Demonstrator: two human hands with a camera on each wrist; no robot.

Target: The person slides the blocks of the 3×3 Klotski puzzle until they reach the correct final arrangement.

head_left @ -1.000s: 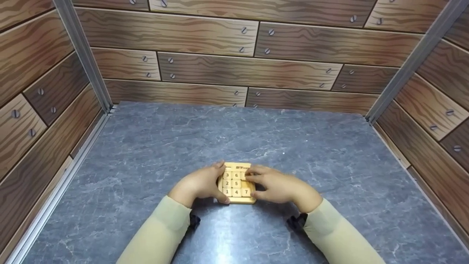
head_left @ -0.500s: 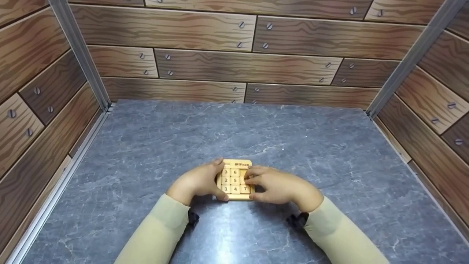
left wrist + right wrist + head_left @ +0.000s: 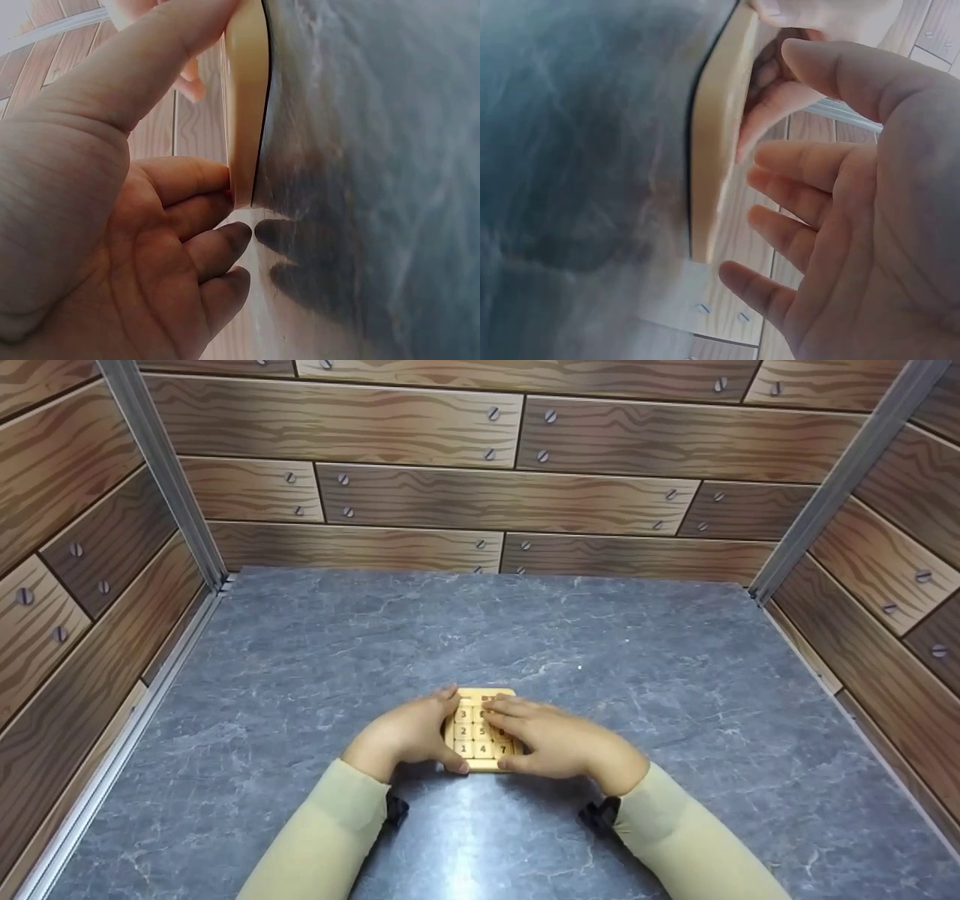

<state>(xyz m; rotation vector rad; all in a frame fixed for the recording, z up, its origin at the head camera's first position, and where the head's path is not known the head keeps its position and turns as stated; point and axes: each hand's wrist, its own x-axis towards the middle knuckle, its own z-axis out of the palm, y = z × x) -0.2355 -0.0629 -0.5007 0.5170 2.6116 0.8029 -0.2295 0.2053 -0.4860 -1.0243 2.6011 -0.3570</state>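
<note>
A yellow wooden number slide puzzle (image 3: pixel 484 766) lies on the tabletop, its long sides running away from me. Tiles 1, 2 and 3 form the left column, with 4 and 5 beside them and 7 at the lower right. My left hand (image 3: pixel 411 729) grips the puzzle's left side, thumb at the near corner and fingers along the far part. My right hand (image 3: pixel 562 741) reaches over the right side with extended fingers above the tiles, covering most of the right column and part of the 6. In the right wrist view, its fingers (image 3: pixel 784 232) are spread over the puzzle's face.
The grey marbled tabletop (image 3: pixel 480 630) surrounds the puzzle. Wood-plank-patterned walls (image 3: pixel 420 495) stand at the back and both sides, with metal corner posts (image 3: pixel 161 472). Black wrist straps (image 3: pixel 600 814) show below the hands.
A tile slid up the right column, then the gap moved to the top slot. Since then my right hand has shifted left, further over the tiles. My left hand keeps its grip.
</note>
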